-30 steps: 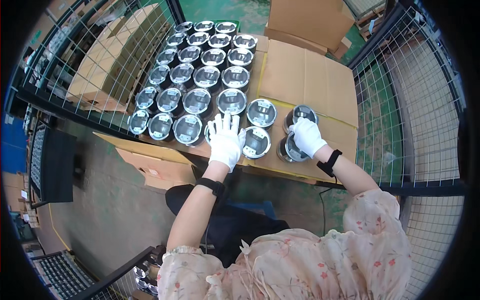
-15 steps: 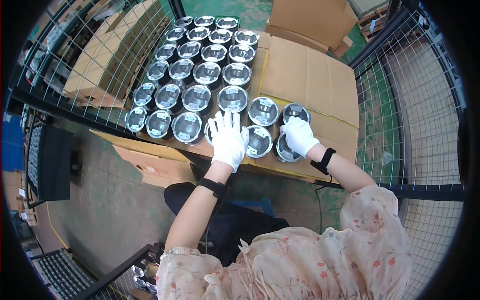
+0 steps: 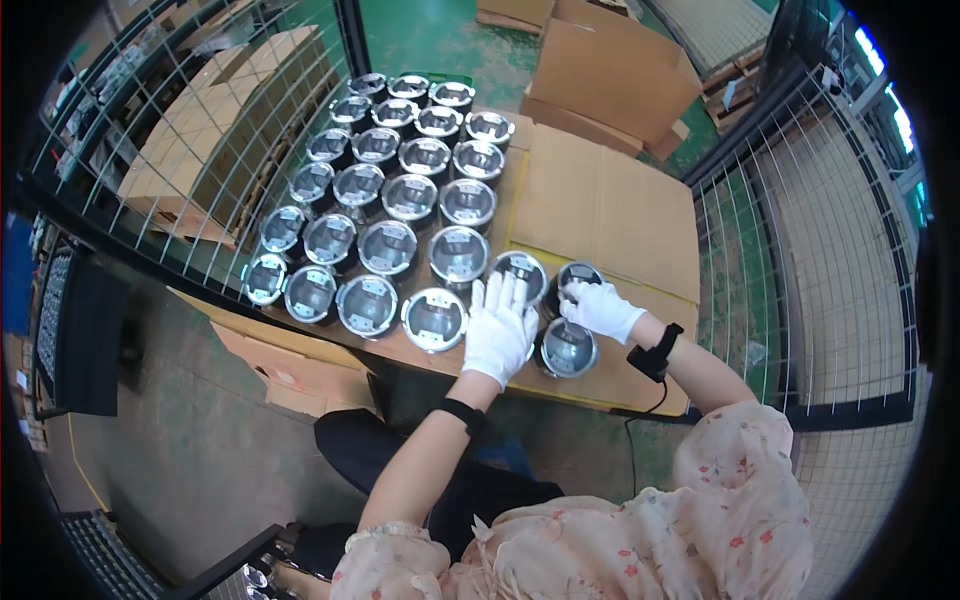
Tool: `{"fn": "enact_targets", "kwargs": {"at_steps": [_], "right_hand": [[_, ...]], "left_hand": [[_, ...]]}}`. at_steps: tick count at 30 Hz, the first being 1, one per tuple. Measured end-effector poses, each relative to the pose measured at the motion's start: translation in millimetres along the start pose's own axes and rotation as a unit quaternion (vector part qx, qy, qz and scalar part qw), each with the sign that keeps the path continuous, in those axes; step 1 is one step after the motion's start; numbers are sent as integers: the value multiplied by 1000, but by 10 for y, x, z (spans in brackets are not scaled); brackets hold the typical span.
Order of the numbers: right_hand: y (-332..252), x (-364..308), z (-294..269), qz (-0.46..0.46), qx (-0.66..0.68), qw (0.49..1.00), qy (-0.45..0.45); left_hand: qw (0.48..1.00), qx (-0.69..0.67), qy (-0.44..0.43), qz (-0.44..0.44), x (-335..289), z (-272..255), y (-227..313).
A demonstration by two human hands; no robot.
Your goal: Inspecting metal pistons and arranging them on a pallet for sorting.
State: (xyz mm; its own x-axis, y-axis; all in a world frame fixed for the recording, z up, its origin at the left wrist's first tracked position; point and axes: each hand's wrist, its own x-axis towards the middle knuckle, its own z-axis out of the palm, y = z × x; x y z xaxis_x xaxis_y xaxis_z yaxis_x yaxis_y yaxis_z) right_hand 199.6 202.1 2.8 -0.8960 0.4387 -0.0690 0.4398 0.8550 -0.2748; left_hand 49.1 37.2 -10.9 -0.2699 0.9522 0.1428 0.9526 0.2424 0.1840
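Observation:
Rows of round pistons (image 3: 388,248) with shiny silver rims and dark sides stand upright on the table. My left hand (image 3: 500,332), in a white glove, lies with fingers stretched out over the near part of the block. Its fingertips touch the rim of one piston (image 3: 522,272), and it mostly covers another below. My right hand (image 3: 602,310), also gloved, has its fingers bent over the near edge of the far piston (image 3: 580,274) in the right-hand column. Just below that hand stands a nearer piston (image 3: 568,348), its hollow top in view.
Flat cardboard (image 3: 606,195) covers the table's right side. Wire mesh panels (image 3: 790,260) stand to the right and left. Behind the table sits a large cardboard box (image 3: 615,75); stacked cartons (image 3: 225,120) lie beyond the left mesh. A cardboard flap (image 3: 285,362) hangs off the near left edge.
My left hand has moved right, uncovering a piston in the near row. My right hand has shifted off the nearer right-hand piston toward the far one. The whole view has tilted upward.

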Motion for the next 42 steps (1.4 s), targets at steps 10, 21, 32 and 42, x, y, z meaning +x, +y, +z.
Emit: {"fn": "enact_targets", "kwargs": {"at_steps": [10,21,32,42], "right_hand": [[583,1646,-1121,213,-63,972,-78],[1102,3922,-810,213,-63,967,127],[886,4521,-293,267,-42,962,41],[717,4385,-374,193,-54,978,55]], "left_hand": [[999,-47,-3,-7,19,22,-35],[988,-154,9,-12,43,25,-62],[983,-185,1,-6,64,-9,-107],[984,-180,-4,-19,60,-54,-97]]}}
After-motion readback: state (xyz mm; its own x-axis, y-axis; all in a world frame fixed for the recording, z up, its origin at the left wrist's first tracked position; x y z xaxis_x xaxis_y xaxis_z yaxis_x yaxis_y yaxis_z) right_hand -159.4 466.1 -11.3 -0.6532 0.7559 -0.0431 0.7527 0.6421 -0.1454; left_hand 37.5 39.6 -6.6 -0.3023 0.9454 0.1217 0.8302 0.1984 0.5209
